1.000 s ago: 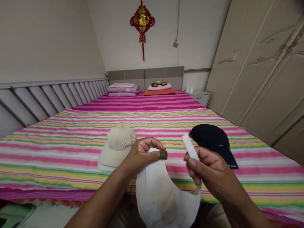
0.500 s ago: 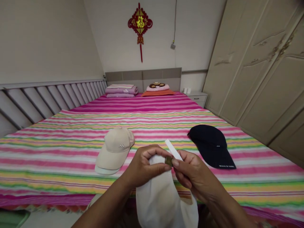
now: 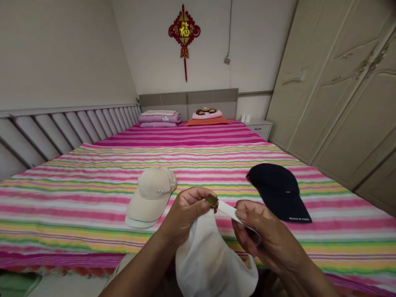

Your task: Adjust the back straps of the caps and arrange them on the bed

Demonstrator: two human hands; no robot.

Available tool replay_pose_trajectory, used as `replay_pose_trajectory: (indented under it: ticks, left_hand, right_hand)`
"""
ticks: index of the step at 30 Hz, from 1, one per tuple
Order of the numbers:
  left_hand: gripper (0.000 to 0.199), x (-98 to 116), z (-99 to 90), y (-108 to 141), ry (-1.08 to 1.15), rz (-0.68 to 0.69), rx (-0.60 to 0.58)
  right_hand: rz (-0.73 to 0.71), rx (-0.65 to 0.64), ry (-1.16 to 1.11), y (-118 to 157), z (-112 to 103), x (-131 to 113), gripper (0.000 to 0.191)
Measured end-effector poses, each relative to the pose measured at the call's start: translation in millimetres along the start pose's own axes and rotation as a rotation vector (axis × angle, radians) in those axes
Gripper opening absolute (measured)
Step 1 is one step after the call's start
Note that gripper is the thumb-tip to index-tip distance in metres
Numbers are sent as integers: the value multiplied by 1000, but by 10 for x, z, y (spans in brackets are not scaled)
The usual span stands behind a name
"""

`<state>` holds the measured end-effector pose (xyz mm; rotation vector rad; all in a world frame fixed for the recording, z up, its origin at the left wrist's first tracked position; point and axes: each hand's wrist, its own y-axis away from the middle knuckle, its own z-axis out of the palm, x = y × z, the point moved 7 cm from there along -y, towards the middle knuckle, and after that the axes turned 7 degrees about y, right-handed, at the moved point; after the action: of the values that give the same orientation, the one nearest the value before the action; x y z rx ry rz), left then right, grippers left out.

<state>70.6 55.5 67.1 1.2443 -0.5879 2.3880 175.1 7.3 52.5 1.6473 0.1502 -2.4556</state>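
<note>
A white cap (image 3: pixel 206 255) hangs low in front of me, its inside partly turned up. My left hand (image 3: pixel 192 210) pinches the brass-coloured buckle (image 3: pixel 212 201) at the cap's strap end. Between finger and thumb, my right hand (image 3: pixel 258 227) grips the white strap (image 3: pixel 228 210), which runs from the buckle to the right. A beige cap (image 3: pixel 151 196) lies on the striped bed sheet (image 3: pixel 198 161) to the left, and a dark navy cap (image 3: pixel 278 192) lies to the right.
Folded purple bedding (image 3: pixel 159 119) and a pink pillow (image 3: pixel 207 114) on an orange cloth sit by the headboard (image 3: pixel 213 97). A metal railing (image 3: pixel 71 119) borders the left side. Wardrobes (image 3: pixel 334 90) and a small nightstand (image 3: pixel 258 128) stand on the right.
The strap's free end, upright before, now lies to the right in my right hand. My hands have moved apart, and the buckle has shifted slightly up and left with my left hand.
</note>
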Motion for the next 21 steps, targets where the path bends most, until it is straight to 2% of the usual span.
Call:
replay_pose_trajectory:
  ticks: [10,13,17,21]
  left_hand:
    - [20,0,-43,40,-12,24,20]
    - [22,33,-34,41,-60,53,16]
    - [21,81,-20,49,-172,102,-37]
    - [18,192,50,92,-415,258,-145]
  right_hand:
    - [10,-4,44,-15,63,16,28]
    - [6,-41,72,-12,79,41,28]
    - [12,-82,139,-12,76,75,26]
    - [-5,-65,175,-19,54,54,28]
